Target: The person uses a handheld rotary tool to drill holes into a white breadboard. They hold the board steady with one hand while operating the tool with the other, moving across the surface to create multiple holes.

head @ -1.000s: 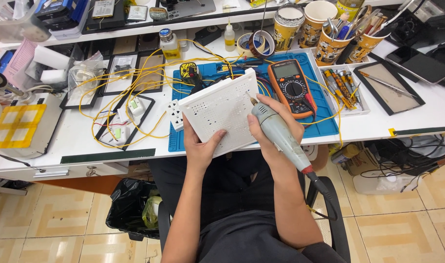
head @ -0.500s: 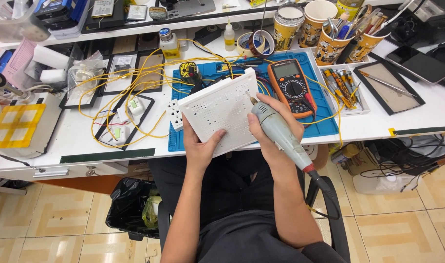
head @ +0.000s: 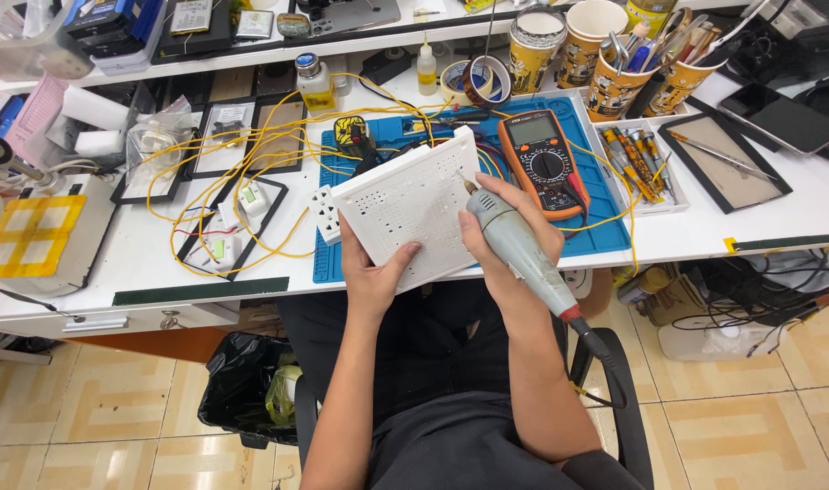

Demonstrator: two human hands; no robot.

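From the head camera, looking down: the left hand (head: 374,277) is closed on the lower left edge of a white perforated panel (head: 414,207), thumb lying across its face and the other fingers hidden underneath. The panel is tilted, its far corner up over the blue mat (head: 605,231) and its near edge out past the rim of the white worktop (head: 142,263), above the person's lap. A small white socket block (head: 325,214) sits at the panel's left edge, touching it.

The right hand (head: 510,227) is wrapped tight around a grey rotary tool (head: 514,243), held like a pen, with its tip (head: 466,184) at the panel's right edge. The tool's dark cord (head: 605,358) runs down past the chair.

Just beyond the right hand an orange multimeter (head: 543,163) lies on the mat. Yellow wires (head: 251,163) loop across the worktop to the left, over several black frames (head: 238,227). Paper cups (head: 605,63) holding tools stand at the back, with a roll of tape (head: 473,82) beside them. A black bin (head: 251,390) stands on the tiled floor below.
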